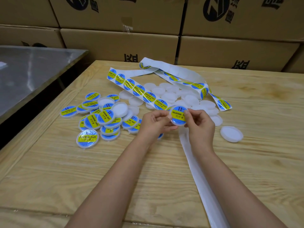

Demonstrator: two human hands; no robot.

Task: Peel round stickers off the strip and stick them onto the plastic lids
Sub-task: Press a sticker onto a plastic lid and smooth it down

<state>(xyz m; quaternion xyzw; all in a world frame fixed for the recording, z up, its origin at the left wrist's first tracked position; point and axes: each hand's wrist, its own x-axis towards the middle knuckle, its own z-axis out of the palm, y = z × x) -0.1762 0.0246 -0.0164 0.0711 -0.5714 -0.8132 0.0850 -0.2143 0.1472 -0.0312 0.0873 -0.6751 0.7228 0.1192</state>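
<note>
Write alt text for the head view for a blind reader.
The left hand and right hand hold a plastic lid bearing a soldering paste sticker over a wooden table. Labelled lids lie left; bare lids lie partly under the sticker strip.

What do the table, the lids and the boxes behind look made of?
Table: pale wood, probably unvarnished, with clear grain lines. Lids: milky, slightly see-through plastic, smooth and faintly glossy. Boxes: brown cardboard, matte, with printed marks and a taped seam.

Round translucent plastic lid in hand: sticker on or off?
On: a blue-and-yellow round sticker covers the lid, held by left hand and right hand.
</note>
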